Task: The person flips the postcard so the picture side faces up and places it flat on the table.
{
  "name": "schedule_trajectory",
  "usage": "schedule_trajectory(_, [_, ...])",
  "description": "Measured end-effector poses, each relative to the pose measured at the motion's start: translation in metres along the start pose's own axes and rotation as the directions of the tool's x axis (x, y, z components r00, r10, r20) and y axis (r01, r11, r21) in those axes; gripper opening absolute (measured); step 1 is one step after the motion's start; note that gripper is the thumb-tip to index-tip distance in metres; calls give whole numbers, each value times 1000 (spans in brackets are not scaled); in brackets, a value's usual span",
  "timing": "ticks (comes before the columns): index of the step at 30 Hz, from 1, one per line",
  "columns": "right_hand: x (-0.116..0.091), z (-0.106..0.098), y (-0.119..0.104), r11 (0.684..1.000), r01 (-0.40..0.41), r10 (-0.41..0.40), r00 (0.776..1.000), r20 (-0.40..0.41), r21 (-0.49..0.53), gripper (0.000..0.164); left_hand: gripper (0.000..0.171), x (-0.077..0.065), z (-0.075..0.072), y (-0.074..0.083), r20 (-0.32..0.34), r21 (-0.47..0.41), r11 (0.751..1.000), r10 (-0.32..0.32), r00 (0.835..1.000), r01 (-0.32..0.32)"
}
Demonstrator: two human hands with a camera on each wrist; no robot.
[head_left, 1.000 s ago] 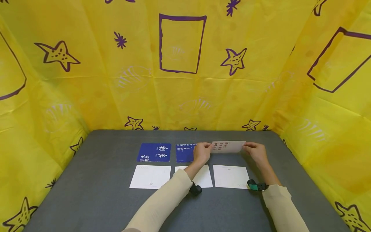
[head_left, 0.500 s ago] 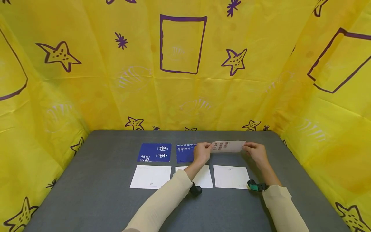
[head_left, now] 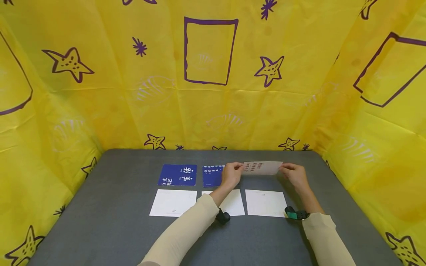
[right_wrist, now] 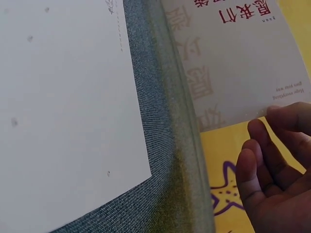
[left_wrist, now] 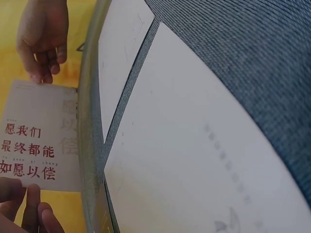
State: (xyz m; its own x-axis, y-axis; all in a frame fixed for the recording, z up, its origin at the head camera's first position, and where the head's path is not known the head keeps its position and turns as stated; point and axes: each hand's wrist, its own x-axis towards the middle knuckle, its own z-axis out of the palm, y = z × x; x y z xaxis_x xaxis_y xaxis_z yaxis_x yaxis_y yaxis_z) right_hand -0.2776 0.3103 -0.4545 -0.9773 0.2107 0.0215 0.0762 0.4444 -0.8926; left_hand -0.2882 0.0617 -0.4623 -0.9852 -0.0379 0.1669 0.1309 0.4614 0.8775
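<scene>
A pale postcard [head_left: 267, 168] with red printed characters is held up near the back right of the table, tilted on its long edge. My left hand [head_left: 232, 175] pinches its left end, and my right hand [head_left: 295, 177] pinches its right end. In the left wrist view the red lettering on the postcard [left_wrist: 41, 138] shows between both hands. The right wrist view has thumb and fingertips right at the edge of the postcard [right_wrist: 243, 73]. Below the raised postcard lies a white card [head_left: 266, 203]. A blue card [head_left: 212, 177] beside my left hand is partly covered by it.
Another blue card [head_left: 177, 175] with white characters lies at the back left. In the front row are a white card [head_left: 173, 202] on the left and a middle white card [head_left: 233, 205], partly behind my left forearm. Yellow patterned cloth [head_left: 213, 111] surrounds the grey table [head_left: 100, 221].
My left hand and wrist have shifted very slightly to the left. Both hands keep hold of the postcard in nearly the same place, and the cards on the table stay put.
</scene>
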Motion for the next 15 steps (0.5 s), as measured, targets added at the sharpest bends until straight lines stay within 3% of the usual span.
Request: schedule_trajectory(15, [2,2,-1,1000,8,-8,1000,4,0,34,17,-1,-3,-2,8,3,1000,-27,1000,27])
